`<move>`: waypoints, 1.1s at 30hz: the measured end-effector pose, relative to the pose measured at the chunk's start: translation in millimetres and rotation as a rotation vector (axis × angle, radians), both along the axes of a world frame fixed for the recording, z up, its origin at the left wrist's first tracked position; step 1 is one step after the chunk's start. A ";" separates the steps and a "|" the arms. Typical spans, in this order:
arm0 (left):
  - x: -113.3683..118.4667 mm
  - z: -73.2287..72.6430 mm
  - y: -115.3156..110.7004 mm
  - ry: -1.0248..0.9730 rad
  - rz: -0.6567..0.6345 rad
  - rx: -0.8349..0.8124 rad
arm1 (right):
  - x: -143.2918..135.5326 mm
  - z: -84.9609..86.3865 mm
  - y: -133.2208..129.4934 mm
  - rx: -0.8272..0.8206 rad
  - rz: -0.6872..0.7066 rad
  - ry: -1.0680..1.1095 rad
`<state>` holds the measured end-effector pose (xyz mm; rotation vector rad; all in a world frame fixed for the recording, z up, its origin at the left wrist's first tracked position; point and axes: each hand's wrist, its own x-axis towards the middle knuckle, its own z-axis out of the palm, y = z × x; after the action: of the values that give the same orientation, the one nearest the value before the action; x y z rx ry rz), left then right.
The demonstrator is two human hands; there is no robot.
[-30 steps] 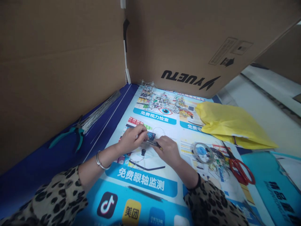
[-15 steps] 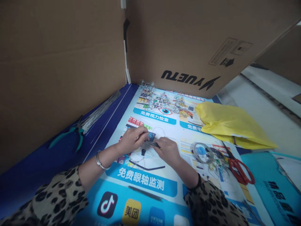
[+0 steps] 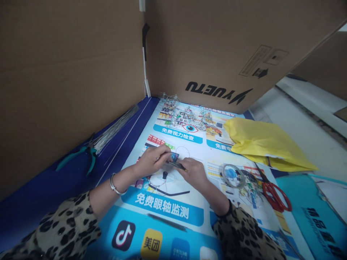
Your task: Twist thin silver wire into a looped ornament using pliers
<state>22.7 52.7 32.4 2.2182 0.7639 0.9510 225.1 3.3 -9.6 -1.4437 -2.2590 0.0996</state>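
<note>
Near the middle of the printed sheet point(image 3: 176, 225), my left hand point(image 3: 154, 159) is pinched, its fingertips on something too small to make out. My right hand point(image 3: 195, 173) is wrapped round a slim dark metal tool point(image 3: 176, 165), whose tip points left and touches or nearly touches the left fingertips. A thin wire loop point(image 3: 183, 150) rises just behind the hands. More fine wire point(image 3: 155, 189) lies on the sheet below them.
Teal-handled pliers point(image 3: 90, 159) and a bundle of thin wires point(image 3: 115, 128) lie at left. Wire pieces point(image 3: 189, 117) are at the back. At right are a clear tape roll point(image 3: 232, 176), red scissors point(image 3: 276, 196), and a yellow bag point(image 3: 265, 142). Cardboard walls point(image 3: 211, 47) stand behind.
The dark tool in my right hand has tilted slightly, and more of it shows. My left hand stays almost in place. The view has shifted slightly.
</note>
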 end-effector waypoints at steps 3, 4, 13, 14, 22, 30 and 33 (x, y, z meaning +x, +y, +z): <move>-0.4 0.8 0.3 -0.009 -0.027 -0.011 | 1.7 -0.3 0.8 -0.035 0.003 0.000; -0.5 1.0 0.4 -0.008 -0.032 -0.015 | 2.2 -0.3 1.1 -0.045 0.005 0.003; -0.6 0.8 0.4 -0.015 -0.043 -0.041 | 3.2 3.5 2.7 -0.089 0.037 0.037; -0.6 1.1 0.3 -0.017 -0.044 -0.047 | 3.3 3.8 2.8 -0.089 0.040 0.043; -0.8 1.5 0.0 -0.016 -0.048 -0.063 | 4.2 1.9 3.4 -0.080 0.048 0.055; -1.6 -0.7 0.0 -0.009 -0.053 -0.087 | 5.2 1.0 3.9 -0.068 0.058 0.054; -2.1 -1.3 0.2 -0.014 -0.062 -0.093 | 5.3 2.2 4.1 -0.070 0.063 0.045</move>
<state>20.7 52.8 31.1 2.1395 0.7148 0.8829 230.5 7.4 -7.5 -1.3918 -2.2855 0.2305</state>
